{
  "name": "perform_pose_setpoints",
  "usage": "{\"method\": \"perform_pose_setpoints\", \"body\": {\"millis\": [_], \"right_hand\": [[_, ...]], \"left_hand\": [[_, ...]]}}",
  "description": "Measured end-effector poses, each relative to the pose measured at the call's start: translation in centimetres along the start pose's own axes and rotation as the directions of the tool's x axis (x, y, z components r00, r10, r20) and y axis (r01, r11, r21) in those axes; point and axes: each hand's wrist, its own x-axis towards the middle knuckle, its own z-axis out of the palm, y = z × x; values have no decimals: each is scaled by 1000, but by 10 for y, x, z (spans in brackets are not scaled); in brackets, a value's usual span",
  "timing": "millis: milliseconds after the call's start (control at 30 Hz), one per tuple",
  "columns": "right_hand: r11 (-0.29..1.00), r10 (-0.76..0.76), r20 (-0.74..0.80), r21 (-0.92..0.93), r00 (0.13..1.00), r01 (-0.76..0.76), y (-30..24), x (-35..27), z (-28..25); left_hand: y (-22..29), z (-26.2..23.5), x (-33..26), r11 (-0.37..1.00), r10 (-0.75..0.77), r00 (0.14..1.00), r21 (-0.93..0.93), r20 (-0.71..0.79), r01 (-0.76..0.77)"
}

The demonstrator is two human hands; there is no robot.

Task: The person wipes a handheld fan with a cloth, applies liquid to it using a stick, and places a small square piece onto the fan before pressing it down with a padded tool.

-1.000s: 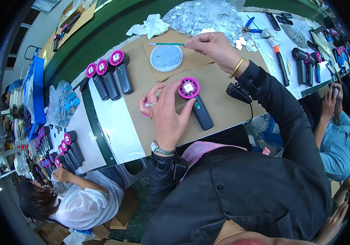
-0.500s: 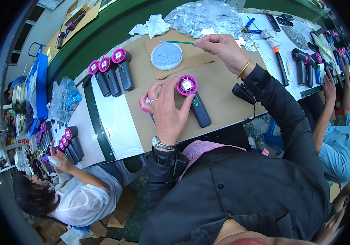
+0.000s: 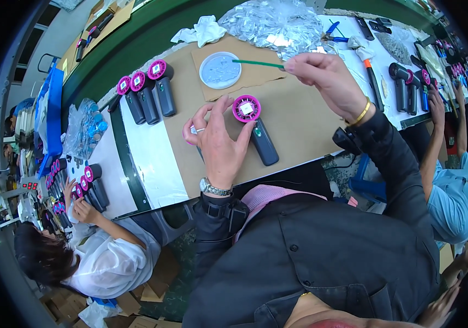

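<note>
My left hand (image 3: pixel 222 147) is curved round the head of a hair-dryer-shaped device (image 3: pixel 265 143), steadying it on the brown board. The device has a pink finned ring with a white square at its centre and a dark grey handle. Its neck meets my thumb, and a fingertip sits by the ring. Under the same hand lies a second such device, mostly hidden. Raised above the board, my right hand (image 3: pixel 324 79) pinches a thin green stick (image 3: pixel 258 63). The stick's far tip is over a round white dish (image 3: pixel 205 75) holding a pale, glossy substance.
Several similar devices (image 3: pixel 163 95) lie at the board's far left. Behind the dish are a crumpled white cloth (image 3: pixel 206 30) and a bag of small clear-white pieces (image 3: pixel 272 27). An orange-and-black hammer (image 3: pixel 373 82) lies at right. Co-workers sit on both sides.
My right hand has moved down and to the right, lowering the green stick so its tip is over the dish. My left hand stays on the device. The co-worker at left has shifted their hands.
</note>
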Motion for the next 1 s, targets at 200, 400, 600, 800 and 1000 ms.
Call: {"method": "perform_pose_setpoints", "body": {"millis": [200, 400, 600, 800, 1000], "right_hand": [[995, 47, -31, -87, 998, -50, 12, -40, -4], [950, -66, 34, -304, 997, 73, 29, -53, -5], [711, -327, 163, -607, 931, 356, 32, -60, 4], [220, -617, 454, -685, 643, 695, 31, -52, 5], [-154, -562, 690, -629, 455, 762, 33, -53, 4]], "left_hand": [[-1, 1, -1, 999, 0, 1000, -33, -12, -1], [2, 2, 0, 1000, 5, 1000, 0, -8, -5], [-2, 3, 0, 1000, 10, 1000, 22, 4, -10], [0, 3, 1, 1000, 9, 1000, -7, -4, -9], [0, 1, 1, 1000, 15, 1000, 6, -4, -15]]}}
